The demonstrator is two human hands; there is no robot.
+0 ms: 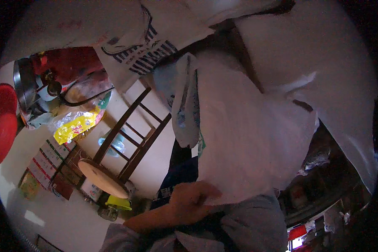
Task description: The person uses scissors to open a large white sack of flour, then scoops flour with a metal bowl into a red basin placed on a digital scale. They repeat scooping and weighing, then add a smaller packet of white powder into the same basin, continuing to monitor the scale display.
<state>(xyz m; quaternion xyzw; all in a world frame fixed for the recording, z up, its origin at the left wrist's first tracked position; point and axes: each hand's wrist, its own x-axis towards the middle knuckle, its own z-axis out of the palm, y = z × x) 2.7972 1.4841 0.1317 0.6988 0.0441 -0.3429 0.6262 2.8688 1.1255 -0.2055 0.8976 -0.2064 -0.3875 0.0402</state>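
My left hand reaches in from the lower left, out of a grey sleeve. Its curled fingers grip the lower edge of a pale, plain cloth. This cloth spreads upward and to the right in front of me. Just left of it hangs a narrow, pale folded fabric piece with bluish marks. My right hand is out of view; a grey sleeve shows at the lower right, below the cloth. Above lies more light fabric with dark stripes and lettering.
A stool with a round wooden seat and dark legs stands to the left. Beyond are a yellow and clear plastic bag, a metal pot, a red object and a yellow-green container. Dark furniture is at the right.
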